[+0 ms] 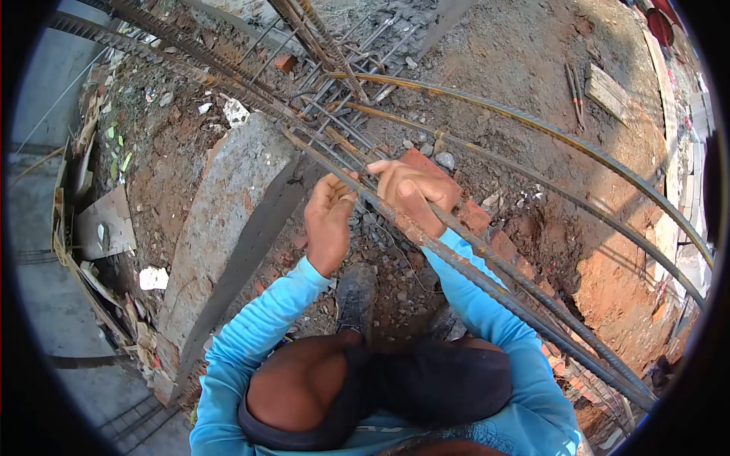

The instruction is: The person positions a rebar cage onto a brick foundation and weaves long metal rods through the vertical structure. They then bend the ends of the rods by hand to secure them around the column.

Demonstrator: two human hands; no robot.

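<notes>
Several long ribbed steel bars (456, 262) run slantwise past my hands, from the upper left to the lower right. My left hand (331, 220) is beside the nearest bar, its fingers curled and pressed together at the bar's edge; whatever they pinch is too small to make out. Just to the right, my right hand (414, 191) has its fingers bent over the bars, and what lies inside them is hidden. Thin wire (395, 242) loops down below the hands. Crossed thinner bars (327, 99) form a cage above them.
A concrete block (228, 205) stands at the left. Red bricks (433, 171) lie behind my right hand. Two bent bars (532, 121) arch across the right side. Pliers-like tools (576, 95) and a wooden board (607, 95) lie on the soil at the upper right.
</notes>
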